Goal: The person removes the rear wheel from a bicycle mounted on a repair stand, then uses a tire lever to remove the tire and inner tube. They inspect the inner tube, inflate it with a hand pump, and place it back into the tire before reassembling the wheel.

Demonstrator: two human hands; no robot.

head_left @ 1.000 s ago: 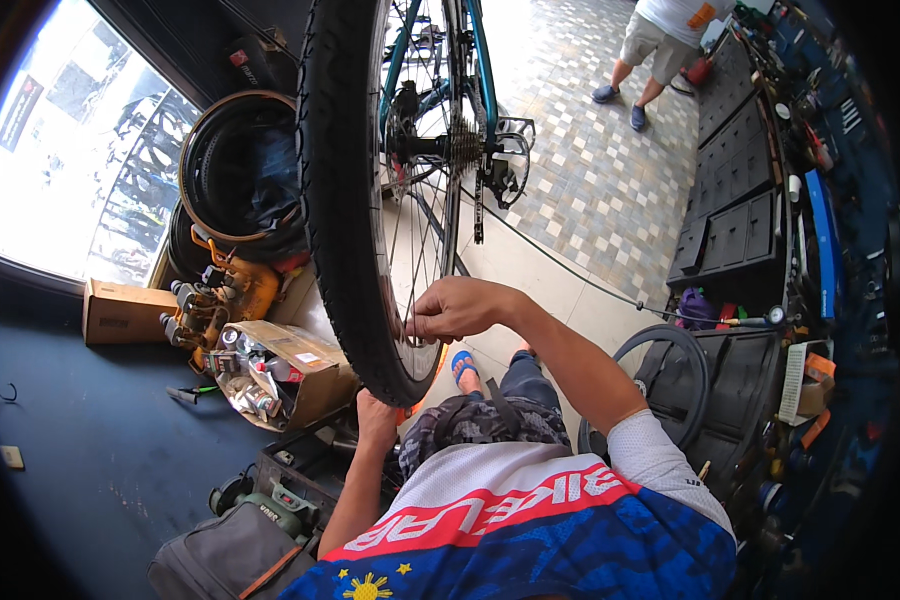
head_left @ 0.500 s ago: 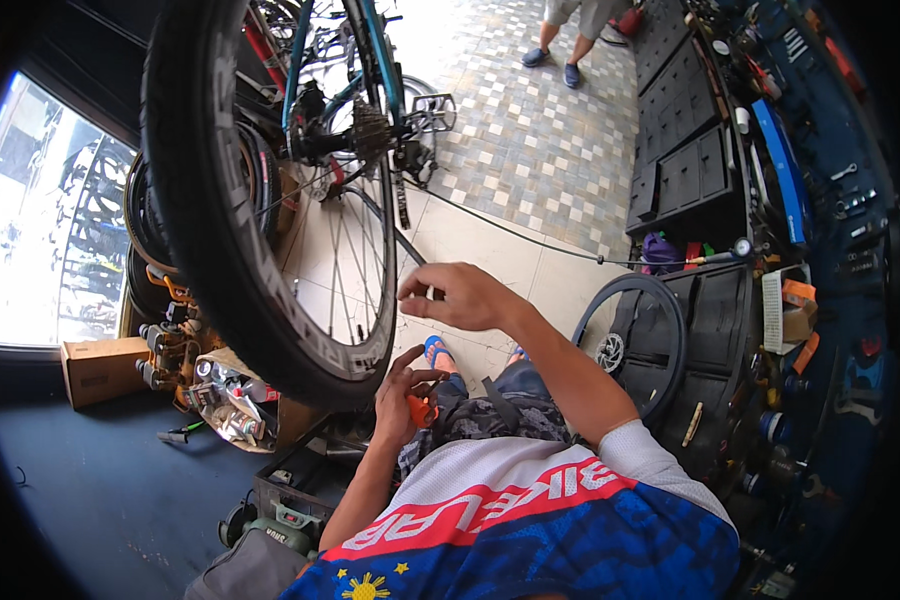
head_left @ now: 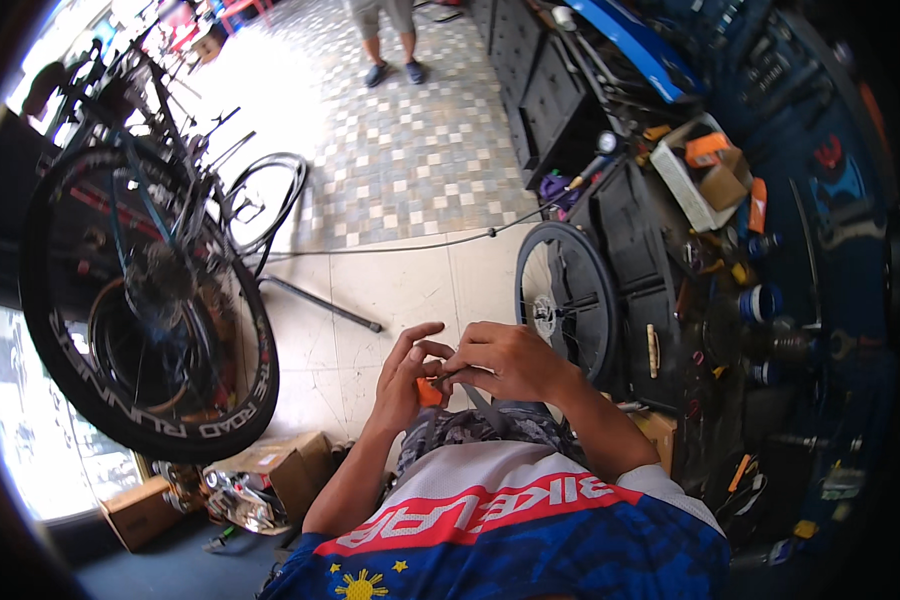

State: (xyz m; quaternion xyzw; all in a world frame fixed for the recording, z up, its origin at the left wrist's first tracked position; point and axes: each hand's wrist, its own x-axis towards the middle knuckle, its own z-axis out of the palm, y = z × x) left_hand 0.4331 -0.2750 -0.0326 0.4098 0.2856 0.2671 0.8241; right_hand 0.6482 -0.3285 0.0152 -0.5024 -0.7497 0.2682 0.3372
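My left hand [head_left: 402, 388] is closed around a small orange object [head_left: 430, 392] in front of my waist; its exact kind is hidden by the fingers. My right hand [head_left: 508, 360] has its fingertips pinched together right beside it, touching or nearly touching the left fingers. Whatever may be between the right fingertips is too small to make out. Off to the left, apart from both hands, a bicycle [head_left: 120, 215] hangs or stands with its large black-tyred wheel [head_left: 185, 440] toward me.
A spare wheel [head_left: 607, 290] leans against dark drawer cabinets [head_left: 630, 220] on the right. A black hose [head_left: 400, 248] crosses the tiled floor to a gauge [head_left: 606, 142]. Cardboard boxes [head_left: 300, 470] lie at lower left. A person [head_left: 388, 40] stands at the far end.
My right hand has come down from near the bicycle wheel to meet my left hand. The view has turned right, so the bicycle now appears farther left.
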